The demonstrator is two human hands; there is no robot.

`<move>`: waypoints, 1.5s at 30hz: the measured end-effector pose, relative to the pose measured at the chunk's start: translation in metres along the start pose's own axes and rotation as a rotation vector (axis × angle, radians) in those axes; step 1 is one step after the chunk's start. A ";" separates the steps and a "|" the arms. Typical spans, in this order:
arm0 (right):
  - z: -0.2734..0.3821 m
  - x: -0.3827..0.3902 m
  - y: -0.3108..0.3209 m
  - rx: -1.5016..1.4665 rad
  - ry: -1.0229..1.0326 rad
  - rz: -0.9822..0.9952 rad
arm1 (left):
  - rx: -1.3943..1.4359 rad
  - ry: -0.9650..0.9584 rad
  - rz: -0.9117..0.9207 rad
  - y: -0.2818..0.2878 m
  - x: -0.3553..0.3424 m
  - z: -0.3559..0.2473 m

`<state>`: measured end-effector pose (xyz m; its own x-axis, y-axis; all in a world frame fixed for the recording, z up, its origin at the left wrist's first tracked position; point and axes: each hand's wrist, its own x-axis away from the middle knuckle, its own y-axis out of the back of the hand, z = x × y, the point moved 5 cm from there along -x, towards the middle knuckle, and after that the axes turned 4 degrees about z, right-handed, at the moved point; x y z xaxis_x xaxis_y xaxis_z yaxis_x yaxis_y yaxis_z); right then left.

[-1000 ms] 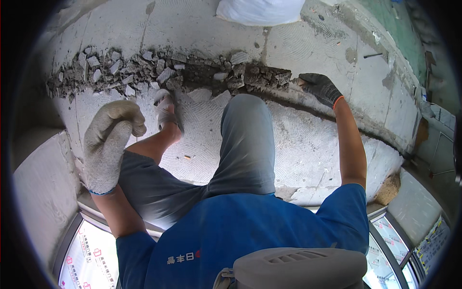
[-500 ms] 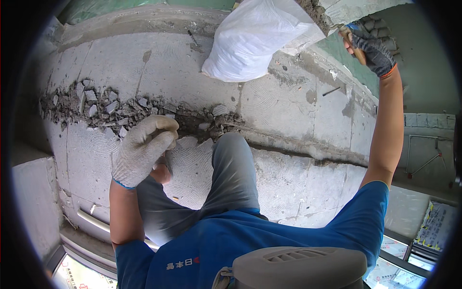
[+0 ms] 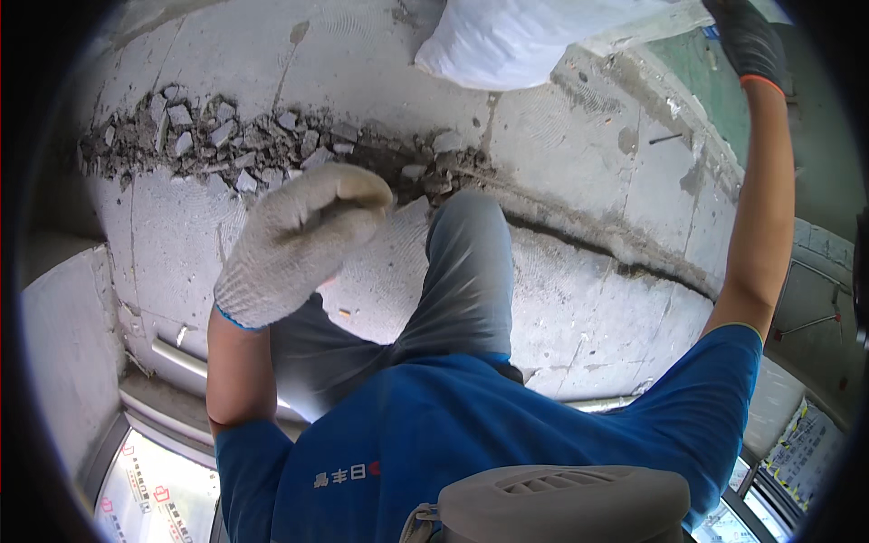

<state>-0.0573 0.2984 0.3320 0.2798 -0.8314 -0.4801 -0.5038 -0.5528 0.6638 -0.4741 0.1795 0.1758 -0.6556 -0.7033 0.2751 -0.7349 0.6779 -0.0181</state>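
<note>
My left hand [image 3: 303, 240], in an off-white knit glove with a blue cuff edge, is raised above my thigh and the floor. Its fingers curl in toward the thumb, and nothing shows between them. My right hand [image 3: 749, 43], in a dark glove with an orange cuff, reaches up to the far right rim of the picture. Its fingers are cut off there, and whatever it holds is out of sight. A full white woven sack [image 3: 493, 45] lies to the left of that hand, beside a pale ledge [image 3: 634, 27].
Broken concrete chunks and rubble [image 3: 195, 140] fill a trench that crosses the grey floor [image 3: 579, 317] and narrows into a groove [image 3: 615, 258] at right. A short dark rod [image 3: 665, 138] lies on the floor. A white pipe [image 3: 176, 356] is at the lower left.
The view has tilted, so the floor and sack sit higher. The wooden-handled tool seen earlier in my right hand no longer shows. My left hand appears larger and farther right.
</note>
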 end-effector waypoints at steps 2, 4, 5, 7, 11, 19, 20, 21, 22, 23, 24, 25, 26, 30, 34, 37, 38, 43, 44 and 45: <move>-0.041 0.054 -0.027 -0.540 -0.094 0.258 | 0.100 -0.046 -0.113 0.004 0.005 0.002; -0.040 0.138 -0.048 -0.707 -0.211 0.359 | 0.068 -0.017 -0.143 0.005 0.007 0.005; -0.021 0.189 -0.065 -0.965 -0.404 0.569 | 0.046 -0.034 -0.149 0.003 0.007 0.005; 0.037 0.289 -0.092 -1.400 -0.759 0.840 | 0.021 -0.028 -0.189 0.000 0.011 0.015; 0.155 0.487 -0.199 -1.185 -0.529 1.262 | -0.034 -0.128 -0.014 -0.012 0.002 0.015; 0.220 0.582 -0.296 -1.019 -0.412 1.414 | -0.151 -0.042 -0.120 -0.018 0.021 0.034; 0.232 0.558 -0.298 -1.024 -0.343 1.451 | -0.193 -0.026 -0.100 -0.018 0.024 0.037; 0.243 0.538 -0.298 -1.018 -0.276 1.485 | -0.214 -0.056 -0.079 -0.017 0.024 0.039; 0.259 0.521 -0.295 -1.044 -0.233 1.440 | -0.212 -0.051 -0.079 -0.015 0.025 0.042; 0.280 0.504 -0.292 -1.072 -0.189 1.392 | -0.229 -0.039 -0.062 -0.012 0.026 0.044; 0.306 0.487 -0.287 -1.148 -0.159 1.389 | -0.245 -0.028 -0.044 -0.012 0.026 0.045; 0.331 0.469 -0.289 -1.224 -0.126 1.380 | -0.246 -0.026 -0.050 -0.013 0.025 0.046; 0.351 0.476 -0.303 -1.403 -0.183 1.118 | -0.213 -0.033 -0.037 -0.012 0.019 0.048; 0.409 0.435 -0.297 -1.311 -0.130 1.279 | -0.186 -0.012 -0.093 -0.013 0.022 0.050; 0.394 0.446 -0.294 -1.408 -0.168 1.106 | -0.155 0.034 -0.110 -0.008 0.032 0.054; 0.381 0.440 -0.280 -1.494 -0.174 1.295 | -0.138 0.066 -0.169 -0.005 0.040 0.052; 0.376 0.437 -0.272 -1.492 -0.169 1.292 | -0.120 0.079 -0.205 -0.005 0.041 0.053; 0.338 0.406 -0.225 -1.387 -0.189 1.364 | -0.100 0.086 -0.245 -0.007 0.038 0.048; 0.333 0.408 -0.223 -1.380 -0.192 1.358 | -0.061 0.056 -0.235 -0.009 0.035 0.048; 0.328 0.410 -0.221 -1.426 -0.226 1.315 | -0.024 0.025 -0.223 -0.011 0.032 0.046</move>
<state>-0.0991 0.0984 -0.1993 0.1915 -0.7402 0.6446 0.6775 0.5748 0.4589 -0.4954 0.1395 0.1408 -0.4724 -0.8310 0.2936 -0.8568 0.5111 0.0682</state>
